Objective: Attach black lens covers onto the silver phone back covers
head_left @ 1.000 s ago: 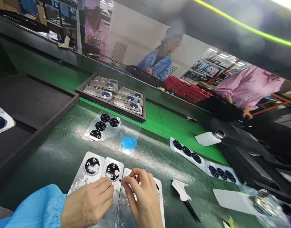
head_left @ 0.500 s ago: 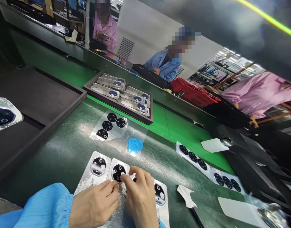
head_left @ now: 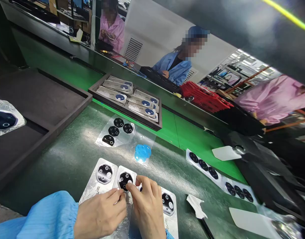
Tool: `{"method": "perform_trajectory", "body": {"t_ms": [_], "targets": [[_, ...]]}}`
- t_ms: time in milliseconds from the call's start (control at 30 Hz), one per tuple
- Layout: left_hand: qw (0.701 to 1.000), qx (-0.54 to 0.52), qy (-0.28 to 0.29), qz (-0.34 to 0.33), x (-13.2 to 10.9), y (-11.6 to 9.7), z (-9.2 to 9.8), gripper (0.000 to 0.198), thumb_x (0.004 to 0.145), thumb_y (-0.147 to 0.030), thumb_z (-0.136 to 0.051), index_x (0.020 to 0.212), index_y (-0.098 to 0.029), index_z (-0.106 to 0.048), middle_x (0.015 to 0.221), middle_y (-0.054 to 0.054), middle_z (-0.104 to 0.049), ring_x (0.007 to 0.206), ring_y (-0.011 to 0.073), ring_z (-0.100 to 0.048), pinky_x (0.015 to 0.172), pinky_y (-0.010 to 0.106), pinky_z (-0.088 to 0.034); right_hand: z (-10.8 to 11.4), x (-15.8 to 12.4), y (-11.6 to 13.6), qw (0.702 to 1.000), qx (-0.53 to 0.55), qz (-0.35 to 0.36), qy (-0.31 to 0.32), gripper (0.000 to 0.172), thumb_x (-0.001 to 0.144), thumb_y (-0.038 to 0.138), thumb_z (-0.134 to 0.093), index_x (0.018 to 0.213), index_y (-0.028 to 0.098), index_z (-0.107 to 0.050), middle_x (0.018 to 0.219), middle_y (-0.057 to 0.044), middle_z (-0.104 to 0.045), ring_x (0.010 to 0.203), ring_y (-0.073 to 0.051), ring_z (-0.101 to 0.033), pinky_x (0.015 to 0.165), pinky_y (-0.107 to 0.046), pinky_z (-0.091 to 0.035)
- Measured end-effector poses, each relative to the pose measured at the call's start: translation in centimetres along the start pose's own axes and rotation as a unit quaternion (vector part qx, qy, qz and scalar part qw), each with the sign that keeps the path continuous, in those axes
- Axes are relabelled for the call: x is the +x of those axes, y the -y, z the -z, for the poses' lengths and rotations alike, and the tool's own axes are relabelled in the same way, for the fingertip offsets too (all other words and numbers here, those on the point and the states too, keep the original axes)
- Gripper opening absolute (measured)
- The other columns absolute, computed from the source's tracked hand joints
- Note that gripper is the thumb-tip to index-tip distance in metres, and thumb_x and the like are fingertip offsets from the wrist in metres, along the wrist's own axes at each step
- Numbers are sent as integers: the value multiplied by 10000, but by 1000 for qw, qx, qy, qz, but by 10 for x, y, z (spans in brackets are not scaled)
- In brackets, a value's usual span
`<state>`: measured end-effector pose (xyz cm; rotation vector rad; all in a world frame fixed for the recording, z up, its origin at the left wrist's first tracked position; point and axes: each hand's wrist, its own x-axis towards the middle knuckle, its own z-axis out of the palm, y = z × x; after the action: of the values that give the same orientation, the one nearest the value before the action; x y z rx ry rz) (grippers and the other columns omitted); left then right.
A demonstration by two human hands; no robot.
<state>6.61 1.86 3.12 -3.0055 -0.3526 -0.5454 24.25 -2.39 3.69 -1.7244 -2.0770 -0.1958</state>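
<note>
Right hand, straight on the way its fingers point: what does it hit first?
The black octagonal lens piece on the silver card. The fingertips of the right hand already look to be on or just above it; depth is unclear from this view.

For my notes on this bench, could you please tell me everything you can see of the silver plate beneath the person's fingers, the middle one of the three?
It is a long, glossy silver plate lying flat on a dark green mat, between two similar plates. Near its far end sits a black octagonal piece with round openings, one showing white. The right hand touches that piece with its fingertips, while the left hand lies over the plate just below it. The near end runs out of view.
</note>
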Motion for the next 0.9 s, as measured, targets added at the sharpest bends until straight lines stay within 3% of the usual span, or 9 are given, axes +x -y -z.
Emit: {"method": "perform_trajectory", "body": {"t_ms": [633, 900], "targets": [[1000, 1, -8, 5, 0, -1, -2, 90, 898, -89, -550, 921, -110, -634, 1028, 100, -663, 990, 225, -623, 923, 334, -485, 2, 2, -1, 1000, 0, 12, -9, 275, 988, 106, -397, 952, 224, -643, 936, -58, -527, 811, -206, -468, 715, -339, -355], [1000, 2, -26, 17, -4, -3, -11, 76, 900, -108, -559, 936, -106, -626, 1063, 108, -653, 1016, 237, -617, 957, 342, -460, 2, 1, -2, 1000, -1, 10, 4, 285, 982, 95, -391, 918, 224, -637, 908, -54, -519, 787, -207, -452, 686, -330, -343]]}}
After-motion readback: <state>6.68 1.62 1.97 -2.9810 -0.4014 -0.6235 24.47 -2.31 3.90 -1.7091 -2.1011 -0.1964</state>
